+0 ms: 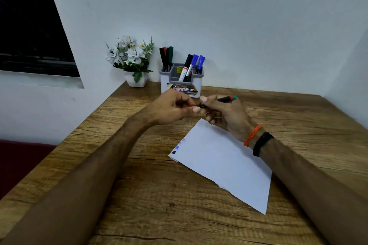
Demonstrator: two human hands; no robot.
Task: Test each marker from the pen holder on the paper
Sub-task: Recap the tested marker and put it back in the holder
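Observation:
A grey and white pen holder [180, 83] stands at the back of the wooden desk [151, 195], with several markers in it: red, black and green ones on the left [166, 55], blue and black ones on the right [194, 63]. Both hands meet above the desk in front of the holder. My right hand [227, 115] grips a black marker [226, 99] with a red and green end. My left hand [171, 108] pinches the marker's red cap end [189, 106]. White paper [221, 167] lies below, with small blue and black marks [177, 146] on its left edge.
A white pot of artificial white flowers [131, 59] stands left of the holder against the wall. A dark window [29, 26] is at the upper left. The desk's left edge drops toward a dark red surface [18, 161].

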